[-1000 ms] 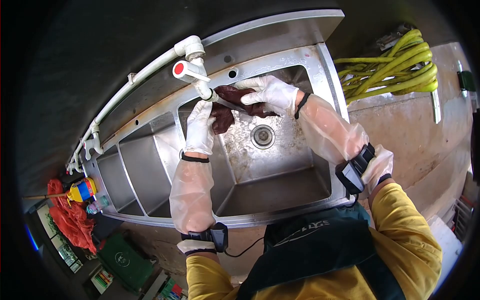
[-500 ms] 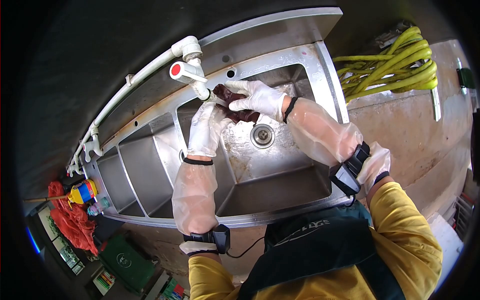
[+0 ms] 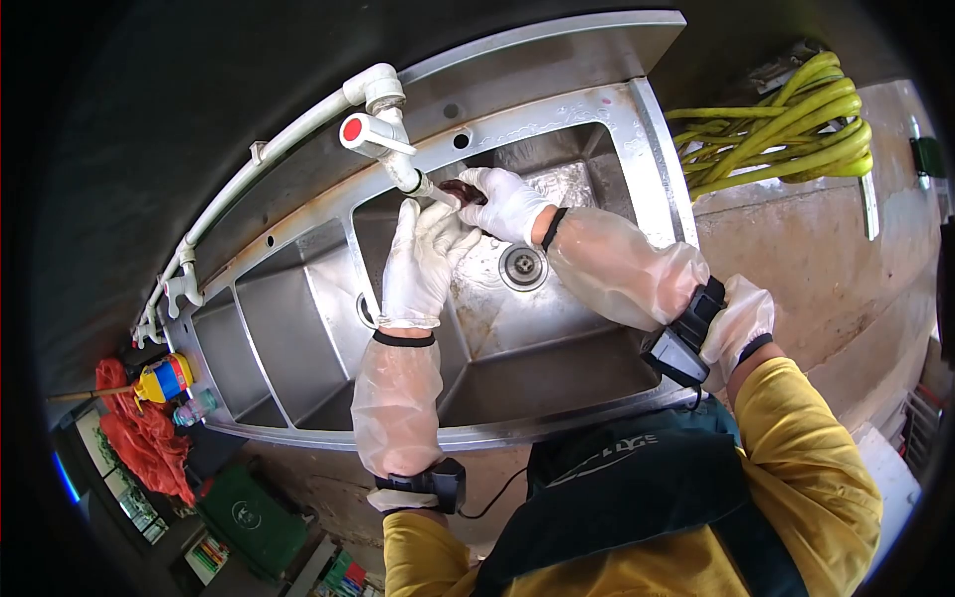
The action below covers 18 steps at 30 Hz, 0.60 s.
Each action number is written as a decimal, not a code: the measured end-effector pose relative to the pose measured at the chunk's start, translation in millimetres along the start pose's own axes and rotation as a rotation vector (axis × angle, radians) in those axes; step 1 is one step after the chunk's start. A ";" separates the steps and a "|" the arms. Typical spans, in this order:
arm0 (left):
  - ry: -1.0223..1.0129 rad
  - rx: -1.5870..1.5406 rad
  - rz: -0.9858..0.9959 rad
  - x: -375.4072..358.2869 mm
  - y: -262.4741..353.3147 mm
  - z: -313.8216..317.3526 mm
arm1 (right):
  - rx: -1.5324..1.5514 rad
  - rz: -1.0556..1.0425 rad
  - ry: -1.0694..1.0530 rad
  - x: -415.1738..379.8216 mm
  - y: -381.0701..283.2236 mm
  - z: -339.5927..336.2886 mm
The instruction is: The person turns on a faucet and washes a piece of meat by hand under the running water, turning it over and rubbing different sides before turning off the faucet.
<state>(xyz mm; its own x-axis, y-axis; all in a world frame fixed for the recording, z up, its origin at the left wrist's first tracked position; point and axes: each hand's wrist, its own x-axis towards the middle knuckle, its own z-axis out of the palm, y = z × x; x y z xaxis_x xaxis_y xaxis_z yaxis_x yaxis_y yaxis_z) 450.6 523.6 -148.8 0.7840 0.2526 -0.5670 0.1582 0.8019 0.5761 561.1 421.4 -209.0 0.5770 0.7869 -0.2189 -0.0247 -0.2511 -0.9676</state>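
My right hand (image 3: 507,206), in a white glove, is closed around a dark reddish-brown limp piece (image 3: 464,193), bunched up and mostly hidden by the fingers. The piece sits right at the mouth of the white tap (image 3: 410,177). Below the tap outlet my left hand (image 3: 420,267), gloved as well, is open with its palm turned up and fingers spread. Both hands are over the metal sink (image 3: 622,164), with its round drain (image 3: 523,267) just below and to the right of them. Clear plastic sleeves cover both forearms.
Smaller sink compartments (image 3: 288,318) lie to the left. A white pipe (image 3: 298,124) runs along the back wall. A coiled yellow hose (image 3: 786,129) hangs at the right. Red plastic (image 3: 149,438), a yellow container (image 3: 164,380) and a green bin (image 3: 249,522) stand at the left.
The dark piece, spread between both hands before, is now bunched in my right hand. My left hand has let go of it and opened palm up, shifting slightly right; my right hand moved slightly left.
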 end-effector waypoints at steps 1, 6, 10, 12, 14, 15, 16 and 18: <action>0.024 0.033 0.002 0.5 -1.6 -3.2 | 0.032 0.008 0.001 0.2 6.6 0.1; 0.137 0.591 0.329 9.2 -21.0 -12.7 | 0.167 0.087 -0.087 -7.1 0.5 -11.2; -0.263 0.706 0.351 9.6 -21.9 11.0 | 0.620 0.289 -0.080 -15.4 -28.1 -22.2; -0.248 0.756 0.409 27.7 -41.4 -5.6 | 0.933 0.273 -0.068 -9.3 -16.3 -16.7; -0.130 0.861 0.400 39.7 -53.5 -14.4 | 1.074 0.184 -0.088 -13.9 -29.3 -15.3; -0.113 0.883 0.381 36.5 -55.7 -13.0 | 1.053 0.184 -0.088 -14.6 -33.9 -19.7; -0.091 0.841 0.372 33.0 -58.4 -10.1 | 1.033 0.183 -0.086 -14.7 -37.7 -26.2; -0.052 0.759 0.347 25.5 -61.8 -2.3 | 1.068 0.199 -0.070 -19.0 -44.7 -38.5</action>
<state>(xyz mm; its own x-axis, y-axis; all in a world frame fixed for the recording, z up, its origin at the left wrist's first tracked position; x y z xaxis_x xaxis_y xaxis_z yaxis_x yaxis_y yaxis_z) 459.4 481.7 -200.2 0.8865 0.3777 -0.2673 0.2496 0.0960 0.9636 582.7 396.0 -156.8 0.4370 0.8253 -0.3576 -0.8289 0.2152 -0.5164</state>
